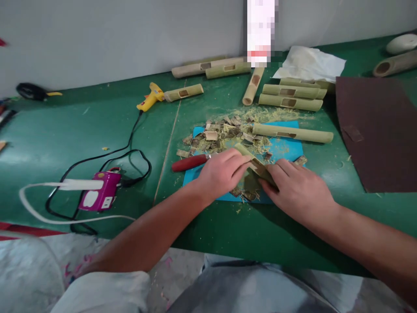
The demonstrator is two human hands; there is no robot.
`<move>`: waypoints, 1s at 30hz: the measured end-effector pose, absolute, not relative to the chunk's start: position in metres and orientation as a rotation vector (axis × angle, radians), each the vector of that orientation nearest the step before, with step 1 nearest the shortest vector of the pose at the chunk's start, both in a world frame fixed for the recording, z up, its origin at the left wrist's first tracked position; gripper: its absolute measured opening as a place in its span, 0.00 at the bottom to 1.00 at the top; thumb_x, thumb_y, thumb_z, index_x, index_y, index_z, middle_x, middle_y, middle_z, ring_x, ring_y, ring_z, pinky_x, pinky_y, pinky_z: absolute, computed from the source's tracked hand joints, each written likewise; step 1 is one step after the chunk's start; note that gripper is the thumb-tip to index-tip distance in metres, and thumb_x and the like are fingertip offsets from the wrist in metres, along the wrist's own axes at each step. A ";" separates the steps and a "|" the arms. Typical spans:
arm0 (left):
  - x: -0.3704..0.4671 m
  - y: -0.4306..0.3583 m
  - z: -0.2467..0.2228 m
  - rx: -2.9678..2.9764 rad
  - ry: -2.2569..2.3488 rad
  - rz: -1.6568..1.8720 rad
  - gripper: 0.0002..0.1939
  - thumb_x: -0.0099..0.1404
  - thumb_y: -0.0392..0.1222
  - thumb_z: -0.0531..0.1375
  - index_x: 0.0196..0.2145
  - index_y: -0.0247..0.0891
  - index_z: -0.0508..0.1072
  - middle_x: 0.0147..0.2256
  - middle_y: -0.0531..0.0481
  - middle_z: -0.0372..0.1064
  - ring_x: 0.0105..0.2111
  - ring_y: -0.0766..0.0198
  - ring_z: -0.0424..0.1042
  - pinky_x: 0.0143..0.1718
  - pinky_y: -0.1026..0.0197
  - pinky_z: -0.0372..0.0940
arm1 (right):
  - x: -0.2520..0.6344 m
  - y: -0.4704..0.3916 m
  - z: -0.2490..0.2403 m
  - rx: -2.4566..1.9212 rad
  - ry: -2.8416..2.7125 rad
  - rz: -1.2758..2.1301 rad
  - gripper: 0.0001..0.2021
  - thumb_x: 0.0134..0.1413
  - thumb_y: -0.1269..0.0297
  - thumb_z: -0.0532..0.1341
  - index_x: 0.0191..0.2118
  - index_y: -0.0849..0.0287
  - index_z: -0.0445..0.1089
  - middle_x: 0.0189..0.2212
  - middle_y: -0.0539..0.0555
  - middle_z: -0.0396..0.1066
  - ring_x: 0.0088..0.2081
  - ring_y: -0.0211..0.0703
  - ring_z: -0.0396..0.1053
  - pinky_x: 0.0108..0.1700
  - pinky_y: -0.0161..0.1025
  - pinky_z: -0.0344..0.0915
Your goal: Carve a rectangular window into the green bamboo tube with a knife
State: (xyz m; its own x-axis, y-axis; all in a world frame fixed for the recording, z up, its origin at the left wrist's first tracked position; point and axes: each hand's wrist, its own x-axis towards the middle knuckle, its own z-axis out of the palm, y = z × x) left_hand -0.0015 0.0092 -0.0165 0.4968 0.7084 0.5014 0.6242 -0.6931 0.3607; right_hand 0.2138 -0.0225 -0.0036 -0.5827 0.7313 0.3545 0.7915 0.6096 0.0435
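A short green bamboo tube (pixel 244 150) with an opening cut in its side is tilted between my hands, over a blue sheet (pixel 286 152). My left hand (pixel 223 173) is closed on its upper part, with the fingers at the edge of the opening. Around the lower right end my right hand (pixel 296 184) is wrapped. A red-handled tool (pixel 189 163) lies beside my left hand, its metal end mostly hidden behind that hand. Just beyond, another notched bamboo tube (pixel 312 134) rests on the blue sheet among bamboo chips (pixel 211 135) and shavings.
Several notched bamboo tubes (pixel 289 103) lie at the back of the green table (pixel 130 230), some under a white cloth (pixel 309 63). A yellow glue gun (pixel 151 98) has a cord running to a purple power adapter (pixel 100 191). At right lies a dark brown sheet (pixel 381 134).
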 end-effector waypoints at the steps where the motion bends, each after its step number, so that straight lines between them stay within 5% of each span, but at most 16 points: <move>1: -0.001 0.010 -0.017 2.578 1.177 0.993 0.08 0.72 0.38 0.56 0.42 0.35 0.74 0.36 0.47 0.74 0.37 0.65 0.74 0.41 0.62 0.70 | 0.214 -0.022 -0.003 -1.267 -2.535 -0.266 0.10 0.61 0.63 0.56 0.32 0.61 0.71 0.27 0.55 0.68 0.28 0.43 0.63 0.30 0.40 0.52; 10: -0.007 0.016 -0.018 2.561 1.196 1.042 0.07 0.71 0.37 0.57 0.40 0.34 0.75 0.33 0.49 0.72 0.33 0.67 0.72 0.38 0.64 0.69 | 0.214 -0.024 -0.007 -1.429 -2.516 0.103 0.08 0.59 0.62 0.57 0.34 0.59 0.70 0.32 0.55 0.70 0.29 0.41 0.64 0.29 0.38 0.51; 30: -0.006 0.019 -0.017 2.614 1.154 0.963 0.09 0.72 0.37 0.54 0.38 0.33 0.74 0.31 0.49 0.69 0.32 0.66 0.69 0.37 0.64 0.67 | 0.211 -0.024 -0.009 -1.420 -2.523 0.138 0.07 0.59 0.61 0.58 0.35 0.60 0.69 0.33 0.55 0.68 0.30 0.42 0.65 0.29 0.38 0.51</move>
